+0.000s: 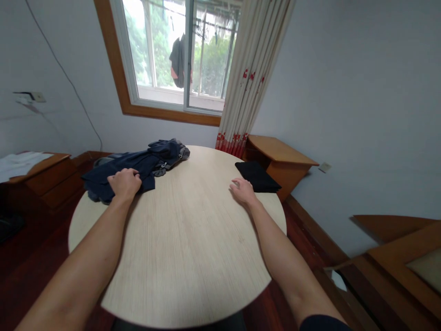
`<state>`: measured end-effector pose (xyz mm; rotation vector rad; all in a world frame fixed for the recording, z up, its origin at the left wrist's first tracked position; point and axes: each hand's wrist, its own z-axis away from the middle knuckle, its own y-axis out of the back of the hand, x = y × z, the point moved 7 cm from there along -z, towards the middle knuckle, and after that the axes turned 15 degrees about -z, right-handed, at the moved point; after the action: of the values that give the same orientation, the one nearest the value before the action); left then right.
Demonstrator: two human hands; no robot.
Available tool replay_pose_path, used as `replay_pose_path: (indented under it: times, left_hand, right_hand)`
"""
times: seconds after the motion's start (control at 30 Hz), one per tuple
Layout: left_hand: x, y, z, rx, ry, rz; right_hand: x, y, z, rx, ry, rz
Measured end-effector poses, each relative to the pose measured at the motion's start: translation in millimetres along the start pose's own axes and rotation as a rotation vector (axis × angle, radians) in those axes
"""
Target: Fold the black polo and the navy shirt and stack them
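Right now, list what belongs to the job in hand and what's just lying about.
Apparently part of the job:
dark clothes, left hand on them
folded black cloth, right hand beside it
round table under both

Just lying about:
white item on left cabinet
garment hanging outside window

Daylight comes through a sliding window at the far side, framed in brown wood, with greenery outside and a cream curtain with red flowers at its right. Pale walls rise above a dark reddish floor, with a thin cable running down on the left. Around a rounded, light wood-grained table stand a brown drawer cabinet at left, a wooden unit at far right and brown furniture at near right.
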<state>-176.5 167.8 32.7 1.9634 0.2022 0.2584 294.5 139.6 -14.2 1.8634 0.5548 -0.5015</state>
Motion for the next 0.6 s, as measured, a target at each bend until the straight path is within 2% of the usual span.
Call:
replay_pose_path:
  times: [0.1,0.17,0.23,0.3,0.37,0.47,0.53,0.6]
  left_hand:
    - [14.3,14.8,7.2,0.052,0.000,0.100]
    - [34.7,27.4,19.7,0.104,-0.040,0.224]
    - [65.2,37.1,39.7,0.131,-0.147,0.364]
    - [102.5,41.8,67.0,0.098,-0.323,0.529]
    - [137.7,43.9,98.5,0.003,-0.512,0.726]
    - [176.9,48.9,145.1,-0.228,-0.806,0.943]
    - [189.0,54.2,166.7,-0.382,-0.959,1.018]
    - [188.2,57.9,169.7,-0.441,-0.971,1.067]
  right_hand:
    - [-4.9,0.6,0.0,-0.009,0.019,-0.015]
    - [-10.3,0.7,0.6,-0.008,0.038,-0.056]
    - [-18.6,-0.7,2.4,-0.003,0.068,-0.120]
    - [-29.3,-5.8,5.5,-0.013,0.102,-0.222]
    - [-40.5,-16.7,9.1,-0.068,0.120,-0.370]
    - [-53.2,-39.2,14.2,-0.199,0.099,-0.589]
    - [-57.0,-49.8,16.0,-0.240,0.089,-0.650]
    - [-56.8,-54.8,16.0,-0.230,0.096,-0.639]
